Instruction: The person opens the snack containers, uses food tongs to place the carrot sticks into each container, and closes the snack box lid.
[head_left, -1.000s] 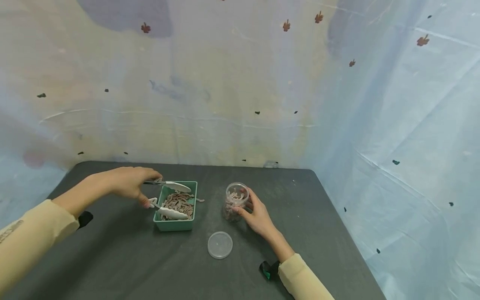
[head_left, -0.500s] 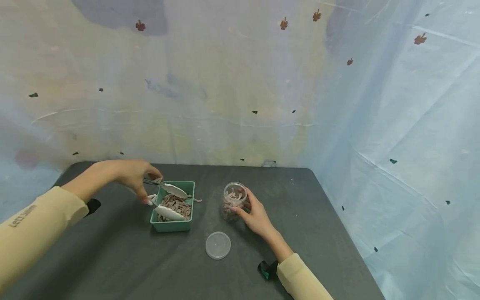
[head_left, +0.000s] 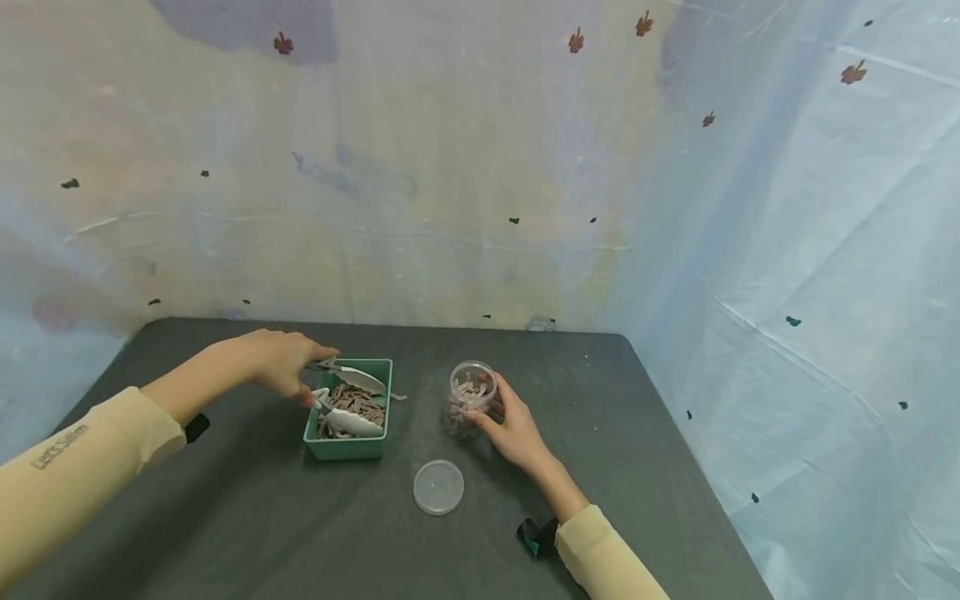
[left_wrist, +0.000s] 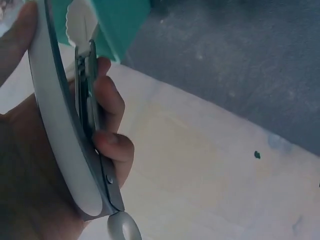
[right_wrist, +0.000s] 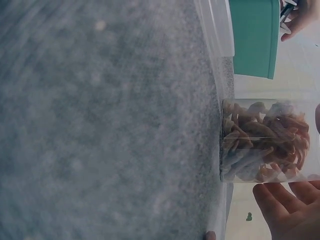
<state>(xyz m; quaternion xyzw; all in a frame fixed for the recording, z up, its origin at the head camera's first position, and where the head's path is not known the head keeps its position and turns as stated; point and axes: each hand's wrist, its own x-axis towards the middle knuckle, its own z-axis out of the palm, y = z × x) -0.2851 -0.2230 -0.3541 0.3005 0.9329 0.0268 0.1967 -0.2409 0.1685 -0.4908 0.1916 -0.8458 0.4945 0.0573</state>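
My left hand [head_left: 281, 362] grips a pair of tongs [left_wrist: 62, 115], its fingers curled round the handles. The white tong tips [head_left: 354, 423] stand spread apart inside a green rectangular bin [head_left: 345, 450], over a heap of brownish-grey strips [head_left: 356, 402]. In the middle of the table, my right hand [head_left: 517, 429] holds a clear round jar [head_left: 461, 417] by its side, thumb on the near face. The jar is uncapped and stands upright on the table. Similar strips [right_wrist: 265, 135] fill much of it, as the right wrist view shows.
A clear round lid [head_left: 438, 487] lies flat on the dark table [head_left: 465, 558], in front of the jar. One strip [head_left: 399, 397] is just outside the bin's right side. A patterned plastic sheet [head_left: 420, 167] hangs behind the table and another along its right.
My left hand has shifted slightly right with the tongs, whose tips have come a little closer together over the strips. My right hand and the jar have stayed in place.
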